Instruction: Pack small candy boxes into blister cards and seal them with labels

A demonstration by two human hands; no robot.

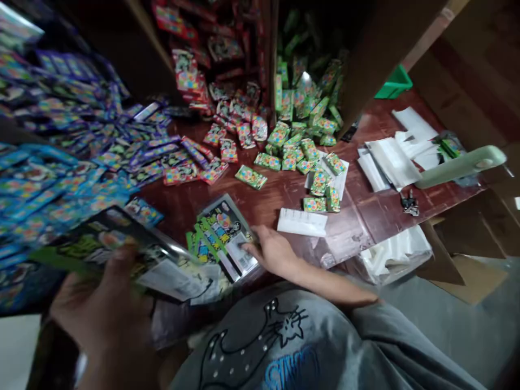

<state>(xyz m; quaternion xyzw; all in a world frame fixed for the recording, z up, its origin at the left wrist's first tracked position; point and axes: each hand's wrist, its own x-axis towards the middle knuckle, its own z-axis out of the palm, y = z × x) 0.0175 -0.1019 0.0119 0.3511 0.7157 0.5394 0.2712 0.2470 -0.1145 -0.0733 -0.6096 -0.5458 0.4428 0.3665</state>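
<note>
My left hand (103, 303), blurred, grips a black printed flat package (108, 238) with green lettering and a white label, thumb on top. It is tilted and raised at the table's front edge. Against the right edge of a second see-through plastic package (227, 238), my right hand (274, 252) is closed, thumb on the near side. That package has a similar black and green printed face and a white label. Beyond it lie small green candy packets (251, 176) and red packets (213, 170).
Blue packets (44, 189) and purple packets (97, 130) pile up at left. Cardboard boxes (382, 49) stand open at the back. White papers (392, 162), a pale green long-handled tool (463, 165), keys (409, 203) and a green tray (394, 84) lie at right.
</note>
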